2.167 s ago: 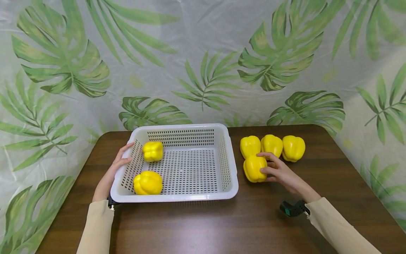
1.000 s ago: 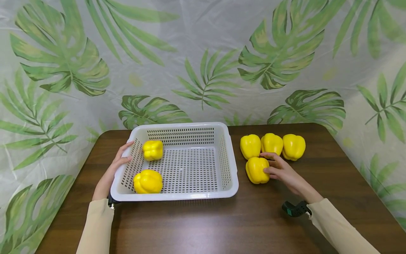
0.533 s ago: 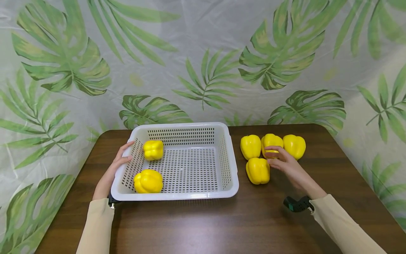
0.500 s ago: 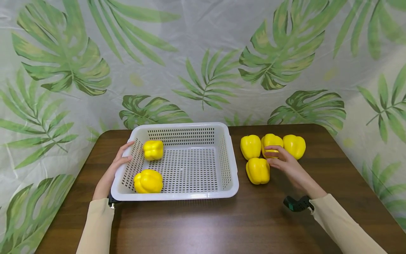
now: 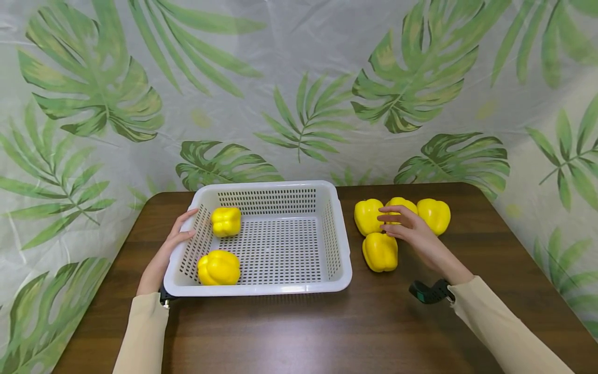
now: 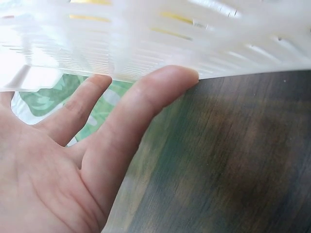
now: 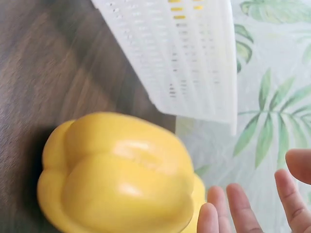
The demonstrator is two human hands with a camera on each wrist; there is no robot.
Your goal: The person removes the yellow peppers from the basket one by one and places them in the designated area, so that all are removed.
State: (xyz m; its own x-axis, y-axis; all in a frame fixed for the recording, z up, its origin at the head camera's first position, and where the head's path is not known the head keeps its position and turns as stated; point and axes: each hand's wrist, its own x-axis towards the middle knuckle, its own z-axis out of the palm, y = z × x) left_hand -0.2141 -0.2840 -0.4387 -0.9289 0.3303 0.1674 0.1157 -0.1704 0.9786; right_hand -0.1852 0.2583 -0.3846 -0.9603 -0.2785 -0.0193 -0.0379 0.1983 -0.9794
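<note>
Against the left wall of a white perforated plastic basket [image 5: 257, 290], my left hand [image 5: 169, 244] rests from outside; the left wrist view shows its thumb [image 6: 167, 80] extended at the wall. Inside the basket lie two yellow bell peppers, one at the back [image 5: 226, 222] and one in front [image 5: 218, 268]. My right hand [image 5: 417, 238] hovers with spread, relaxed fingers over the peppers to the right, holding nothing. Below it sits a front bell pepper [image 5: 380, 252], large in the right wrist view. Behind are a left [image 5: 367, 216], a partly hidden middle [image 5: 405, 203] and a right bell pepper [image 5: 434, 216].
Everything stands on a dark brown wooden table [image 5: 308, 332]. A leaf-patterned cloth [image 5: 299, 62] hangs directly behind its far edge. The basket's right wall separates its inside from the peppers on the table.
My right hand has let go of the front bell pepper, which had shifted slightly rightward, then risen and drifted left above the peppers. My left hand and the basket stay put.
</note>
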